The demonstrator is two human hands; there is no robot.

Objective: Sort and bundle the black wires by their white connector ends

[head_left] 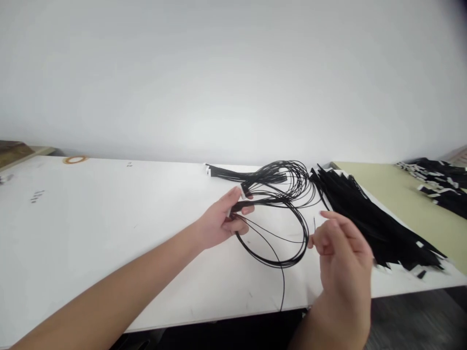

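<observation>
My left hand (224, 221) is closed round a bundle of thin black wires (292, 199) near their white connector ends, just above the white table (109, 228). The wires loop out to the right and down in a coil, and one loose strand (283, 282) hangs toward the table's front edge. My right hand (341, 248) hovers to the right of the coil, fingers curled in a pinch on a single thin black wire end (314, 224).
A pile of flat black strips with white tips (379, 223) lies to the right. More black pieces (441, 187) rest on a pale green mat (401, 194) at far right. A tape ring (75, 159) sits at the back left, against a white wall.
</observation>
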